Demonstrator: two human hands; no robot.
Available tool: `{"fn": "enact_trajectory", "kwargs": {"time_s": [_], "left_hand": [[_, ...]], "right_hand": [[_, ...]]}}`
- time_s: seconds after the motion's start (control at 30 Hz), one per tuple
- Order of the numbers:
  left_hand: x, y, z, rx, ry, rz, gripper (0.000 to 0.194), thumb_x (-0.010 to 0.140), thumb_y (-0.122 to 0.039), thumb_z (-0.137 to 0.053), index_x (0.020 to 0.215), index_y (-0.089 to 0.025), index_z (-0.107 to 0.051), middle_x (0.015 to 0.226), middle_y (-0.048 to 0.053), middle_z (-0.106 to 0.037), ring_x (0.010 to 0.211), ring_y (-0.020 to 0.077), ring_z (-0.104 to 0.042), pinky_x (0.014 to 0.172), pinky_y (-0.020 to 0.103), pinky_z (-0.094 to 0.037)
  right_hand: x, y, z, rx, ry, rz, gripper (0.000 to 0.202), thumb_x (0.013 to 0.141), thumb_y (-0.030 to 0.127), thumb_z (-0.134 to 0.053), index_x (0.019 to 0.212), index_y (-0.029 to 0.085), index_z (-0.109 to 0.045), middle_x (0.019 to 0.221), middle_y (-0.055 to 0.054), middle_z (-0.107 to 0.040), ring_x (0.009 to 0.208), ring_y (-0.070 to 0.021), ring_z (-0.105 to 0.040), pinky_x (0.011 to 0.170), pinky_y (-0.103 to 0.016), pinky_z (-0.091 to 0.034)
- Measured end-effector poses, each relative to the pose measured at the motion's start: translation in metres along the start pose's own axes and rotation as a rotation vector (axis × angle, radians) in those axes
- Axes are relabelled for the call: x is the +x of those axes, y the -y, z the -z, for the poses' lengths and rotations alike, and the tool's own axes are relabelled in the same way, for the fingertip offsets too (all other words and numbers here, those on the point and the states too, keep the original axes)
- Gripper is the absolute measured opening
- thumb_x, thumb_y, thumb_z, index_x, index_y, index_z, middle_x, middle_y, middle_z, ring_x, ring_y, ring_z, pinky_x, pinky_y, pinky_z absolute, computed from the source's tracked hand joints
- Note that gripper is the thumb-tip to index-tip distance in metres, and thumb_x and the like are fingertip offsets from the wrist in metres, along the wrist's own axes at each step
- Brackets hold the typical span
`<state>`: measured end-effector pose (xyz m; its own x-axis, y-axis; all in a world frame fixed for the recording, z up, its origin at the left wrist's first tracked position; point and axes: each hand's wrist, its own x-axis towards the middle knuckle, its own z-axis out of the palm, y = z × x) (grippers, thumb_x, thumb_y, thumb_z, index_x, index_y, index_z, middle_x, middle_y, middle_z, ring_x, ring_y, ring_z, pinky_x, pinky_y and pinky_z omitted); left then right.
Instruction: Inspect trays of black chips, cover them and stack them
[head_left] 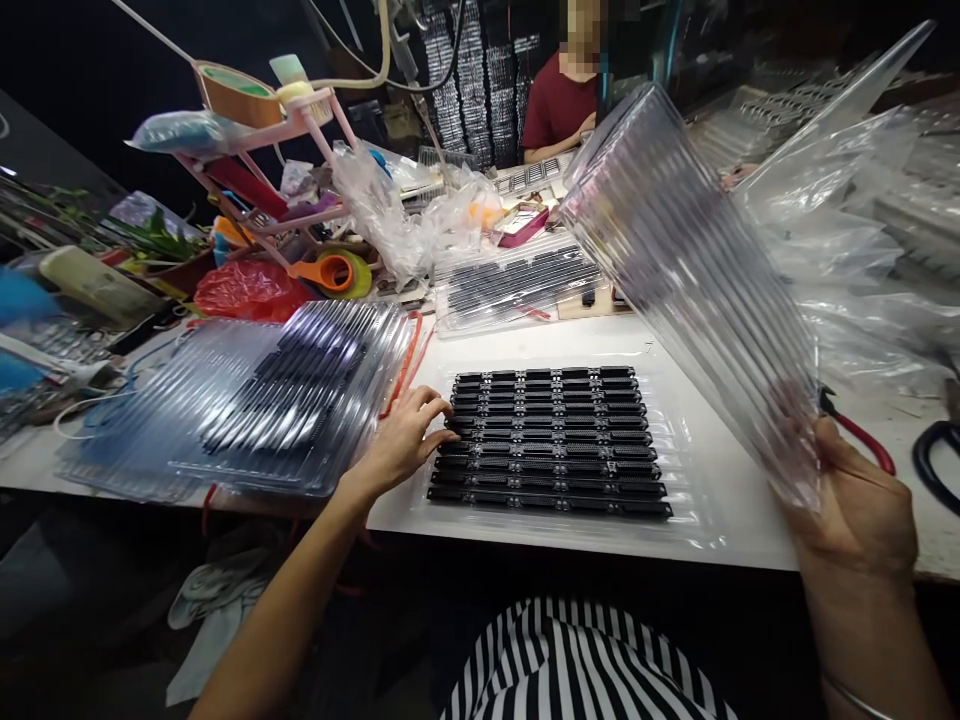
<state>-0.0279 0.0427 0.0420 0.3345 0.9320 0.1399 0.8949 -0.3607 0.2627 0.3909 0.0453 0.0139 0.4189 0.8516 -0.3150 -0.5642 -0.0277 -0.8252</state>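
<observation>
My right hand [862,490] grips the lower corner of a clear ribbed plastic tray [697,240], which it holds up and tilted above the right of the table. My left hand [409,435] is at the left ends of several rows of black slotted strips [551,440]. Its thumb and fingers are apart, with the fingertips at or touching the strip ends. These strips lie side by side in another clear plastic tray [694,480], flat on the white table in front of me.
More clear ribbed trays [352,340] with black strips are stacked at left. Behind the middle lies another filled tray [517,285]. A pink rack [262,135] with tape rolls stands back left. Red-handled pliers [862,445] and plastic bags [855,240] are at right. A person [559,110] sits opposite.
</observation>
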Motion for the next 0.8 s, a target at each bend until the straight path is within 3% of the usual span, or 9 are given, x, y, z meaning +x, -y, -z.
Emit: {"fn": "enact_trajectory", "kwargs": {"time_s": [0.1,0.2,0.27,0.37,0.47,0.53,0.63,0.8], "left_hand": [[0.004,-0.002,0.006,-0.018,0.005,0.019,0.019,0.082,-0.034,-0.060,0.096,-0.021,-0.060,0.098,0.006,-0.056,0.095,0.0245,-0.051,0.085,0.043,-0.038],[0.006,-0.006,0.015,-0.061,0.000,0.025,0.022,0.082,-0.037,-0.060,0.096,-0.020,-0.061,0.097,0.007,-0.057,0.094,0.0242,-0.052,0.086,0.042,-0.040],[0.006,-0.011,0.022,-0.213,-0.029,0.072,0.025,0.083,-0.040,-0.057,0.096,-0.019,-0.062,0.099,0.007,-0.059,0.095,0.0231,-0.055,0.084,0.039,-0.043],[0.003,-0.024,0.031,-0.798,-0.121,0.255,0.044,0.083,-0.054,-0.051,0.106,-0.019,-0.062,0.106,0.011,-0.064,0.098,0.0252,-0.059,0.082,0.038,-0.048],[-0.003,-0.037,0.036,-1.368,-0.170,0.479,0.069,0.072,-0.071,-0.051,0.115,-0.018,-0.060,0.109,0.014,-0.067,0.097,0.0297,-0.063,0.080,0.041,-0.052],[-0.008,-0.044,0.036,-1.477,-0.173,0.643,0.064,0.069,-0.062,-0.064,0.114,-0.017,-0.060,0.103,0.013,-0.069,0.090,0.0273,-0.066,0.076,0.038,-0.055],[-0.015,-0.048,0.033,-1.435,-0.188,0.806,0.053,0.062,-0.034,-0.080,0.108,-0.015,-0.062,0.092,0.011,-0.072,0.073,0.0202,-0.068,0.066,0.028,-0.056],[-0.036,-0.038,0.032,-1.458,-0.331,0.825,0.048,0.056,-0.026,-0.082,0.100,-0.016,-0.066,0.078,0.005,-0.071,0.058,0.0117,-0.061,0.054,0.018,-0.052]], "right_hand": [[0.000,0.001,-0.001,0.067,-0.007,-0.029,0.034,0.089,0.020,-0.040,0.103,0.014,-0.070,0.131,-0.011,-0.056,0.113,-0.0124,-0.057,0.075,-0.014,-0.053],[0.000,0.001,-0.003,0.090,0.005,-0.042,0.034,0.089,0.019,-0.039,0.106,0.013,-0.069,0.131,-0.011,-0.056,0.107,-0.0110,-0.060,0.072,-0.012,-0.054],[-0.003,0.000,-0.006,0.094,0.026,-0.006,0.032,0.088,0.017,-0.042,0.108,0.015,-0.067,0.126,-0.010,-0.060,0.099,-0.0102,-0.063,0.073,-0.013,-0.054],[-0.012,-0.001,-0.014,0.087,0.141,0.054,0.031,0.085,0.018,-0.049,0.113,0.020,-0.063,0.111,-0.007,-0.067,0.090,-0.0121,-0.067,0.072,-0.016,-0.055],[-0.027,-0.004,-0.026,0.002,0.326,0.063,0.038,0.084,0.025,-0.056,0.122,0.025,-0.054,0.107,-0.007,-0.068,0.090,-0.0183,-0.068,0.073,-0.026,-0.057],[-0.038,-0.007,-0.034,-0.044,0.406,0.055,0.044,0.085,0.031,-0.058,0.127,0.027,-0.048,0.109,-0.008,-0.067,0.091,-0.0217,-0.068,0.075,-0.034,-0.057],[-0.051,-0.012,-0.044,-0.032,0.469,0.034,0.049,0.085,0.031,-0.059,0.131,0.027,-0.042,0.111,-0.008,-0.065,0.092,-0.0240,-0.068,0.078,-0.039,-0.055],[-0.062,-0.012,-0.051,-0.031,0.532,-0.052,0.053,0.082,0.033,-0.062,0.131,0.023,-0.042,0.105,-0.009,-0.067,0.088,-0.0236,-0.068,0.074,-0.037,-0.054]]}}
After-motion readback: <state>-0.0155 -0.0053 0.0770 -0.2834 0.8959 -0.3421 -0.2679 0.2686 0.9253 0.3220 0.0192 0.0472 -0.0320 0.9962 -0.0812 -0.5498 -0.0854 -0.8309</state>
